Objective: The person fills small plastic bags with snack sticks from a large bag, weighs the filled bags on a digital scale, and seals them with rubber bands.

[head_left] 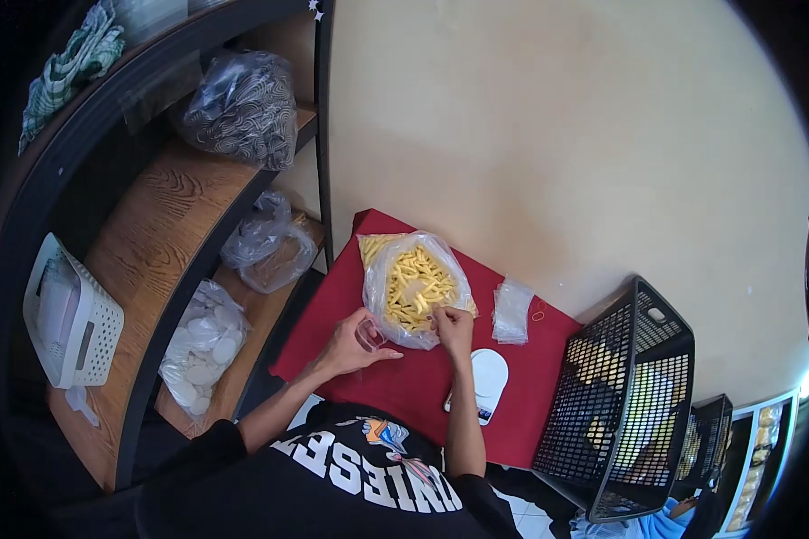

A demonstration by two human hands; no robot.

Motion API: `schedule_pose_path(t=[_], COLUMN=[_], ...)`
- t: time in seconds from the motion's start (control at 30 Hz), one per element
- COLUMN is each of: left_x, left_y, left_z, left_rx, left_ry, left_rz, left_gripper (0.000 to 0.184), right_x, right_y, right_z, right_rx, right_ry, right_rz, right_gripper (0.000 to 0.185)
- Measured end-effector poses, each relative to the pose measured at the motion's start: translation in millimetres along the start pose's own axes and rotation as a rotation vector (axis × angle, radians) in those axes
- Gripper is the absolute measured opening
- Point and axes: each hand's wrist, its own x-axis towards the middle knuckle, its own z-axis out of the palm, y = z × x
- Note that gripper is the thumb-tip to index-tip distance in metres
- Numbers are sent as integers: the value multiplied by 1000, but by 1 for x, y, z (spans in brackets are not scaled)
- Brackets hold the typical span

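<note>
A clear plastic bag [463,286] stands open on the red-covered table, full of yellow stick-shaped snacks [411,286]. At its near left edge, my left hand [354,349] is closed around a small clear plastic cup [369,335], thumb stretched out to the right. My right hand [455,329] is at the bag's near right rim with its fingers curled together. What its fingertips pinch is too small to make out. Just in front of that forearm lies a white kitchen scale [489,373], partly covered by the arm.
A stack of small clear bags [513,312] lies right of the snacks, beside rubber bands [538,311]. A black crate [625,395] with packets stands at the table's right. On the left, wooden shelves [166,202] hold filled bags [244,108] and a white basket [94,328].
</note>
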Motion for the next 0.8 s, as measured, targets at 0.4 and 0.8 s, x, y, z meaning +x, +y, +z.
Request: schedule_pose_path(t=[0.4,0.8], left_x=[16,20], left_y=[30,35], left_z=[8,37], left_rx=[354,401], left_ry=[-20,-112], left_rz=[214,421], left_gripper=[71,64], right_x=[-45,-63], right_y=[-90,-107], right_z=[-50,-15], right_rx=[-169,-488], right_ry=[-266,-373], right_rz=[-102,-126], right_gripper=[37,22])
